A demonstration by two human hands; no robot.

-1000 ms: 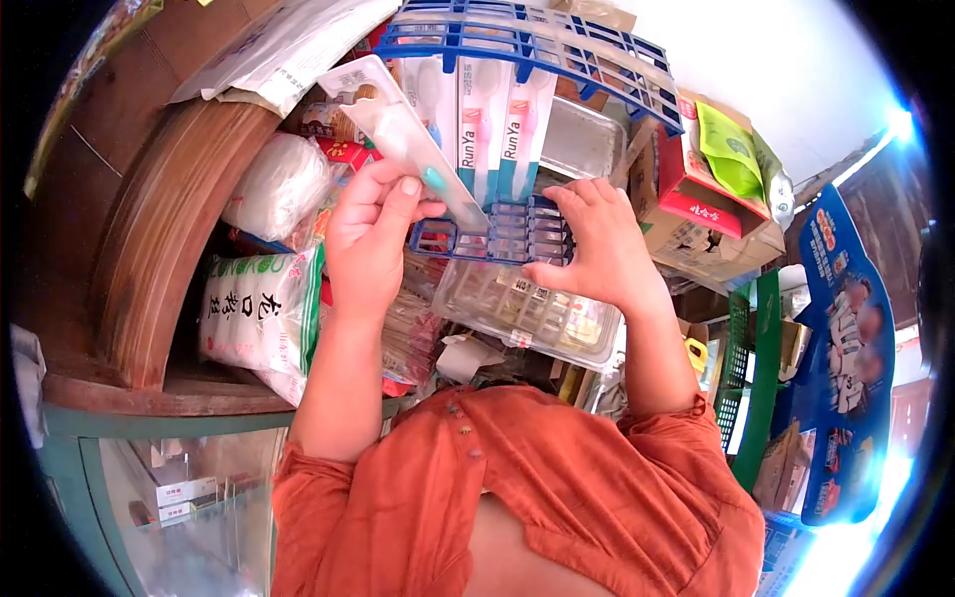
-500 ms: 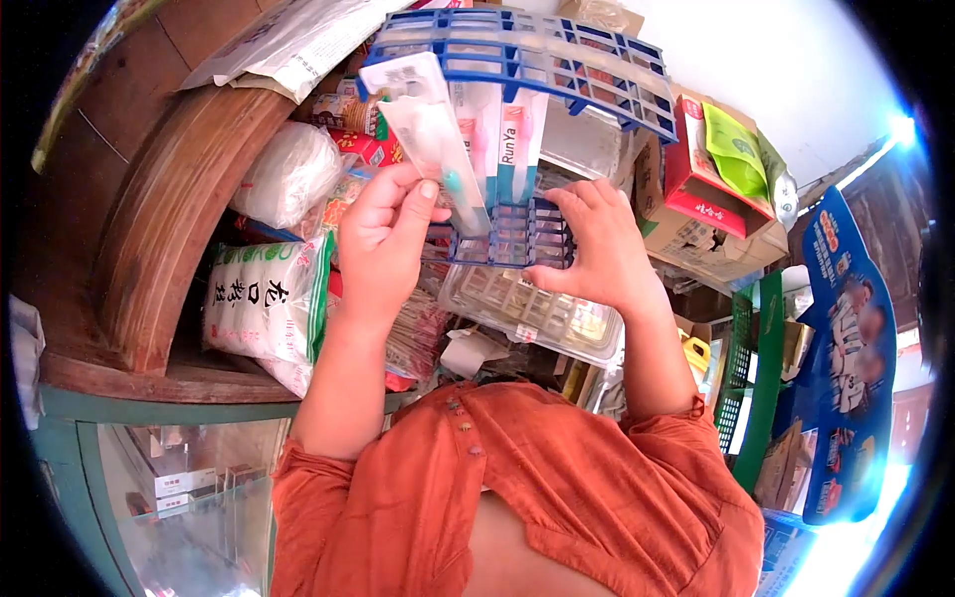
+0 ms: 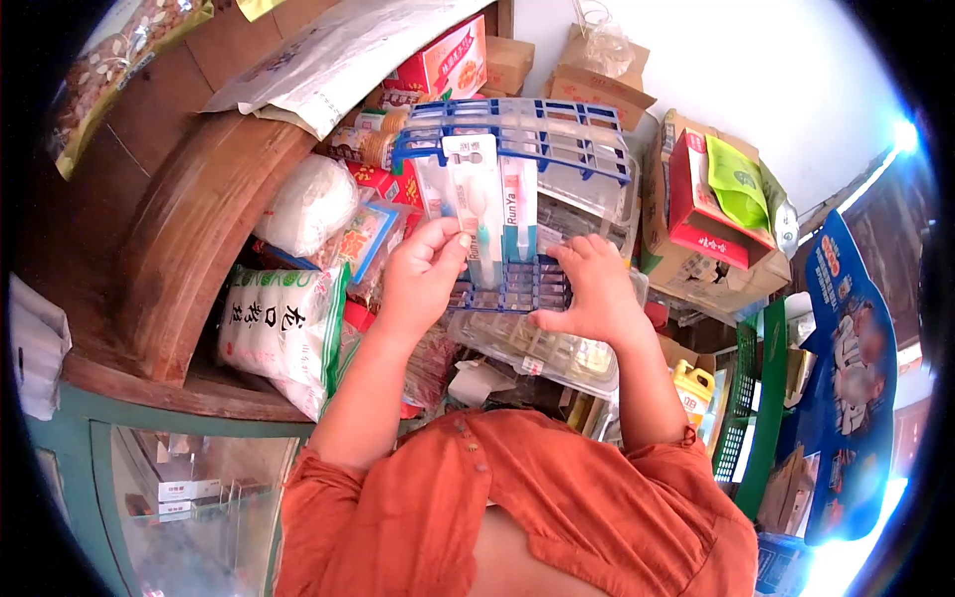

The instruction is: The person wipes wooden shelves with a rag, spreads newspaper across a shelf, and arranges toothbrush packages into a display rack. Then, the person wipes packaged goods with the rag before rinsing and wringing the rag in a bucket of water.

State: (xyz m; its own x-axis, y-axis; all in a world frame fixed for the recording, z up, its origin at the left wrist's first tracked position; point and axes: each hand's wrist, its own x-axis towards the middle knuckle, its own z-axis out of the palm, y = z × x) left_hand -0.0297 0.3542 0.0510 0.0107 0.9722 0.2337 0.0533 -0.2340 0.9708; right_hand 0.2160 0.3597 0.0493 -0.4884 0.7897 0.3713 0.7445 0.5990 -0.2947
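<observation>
My left hand (image 3: 426,274) pinches the edge of a clear toothbrush package (image 3: 475,204), which stands nearly upright with its lower end at the slots of a blue rack (image 3: 517,287). Behind that package, other RunYa toothbrush packs (image 3: 519,207) stand in the rack. My right hand (image 3: 595,289) grips the right end of the rack's lower tier, thumb in front and fingers behind. The rack's upper blue grid (image 3: 537,134) arches above the packs. Below the rack lies a clear plastic tray box (image 3: 547,350).
White noodle bag (image 3: 284,323) and a wrapped white bundle (image 3: 310,204) are on the left by a curved wooden edge (image 3: 189,239). Cardboard boxes (image 3: 696,269) and a yellow jug (image 3: 693,386) stand right, near a green basket (image 3: 734,408). A glass cabinet (image 3: 199,497) is at lower left.
The package in my left hand has turned from leaning left to nearly upright and moved right. The rack and both hands sit lower in view, and more of the back shows.
</observation>
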